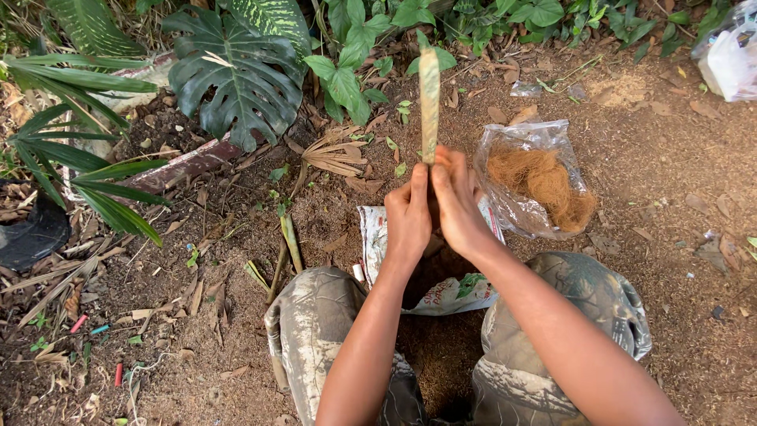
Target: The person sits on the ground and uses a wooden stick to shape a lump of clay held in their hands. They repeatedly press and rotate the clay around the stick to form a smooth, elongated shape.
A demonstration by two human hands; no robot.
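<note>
Both hands, left hand (408, 213) and right hand (457, 201), grip an upright cut stem (429, 102) above an open soil bag (441, 296).

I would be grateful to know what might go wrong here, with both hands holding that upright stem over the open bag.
1. The left hand and right hand grip only the base of the tall stem, so its top may tip or snap.
2. The white bag lies open between the knees; a shifted knee could spill it.
3. The clear bag of brown fibre sits close by the right hand and could be knocked.
</note>
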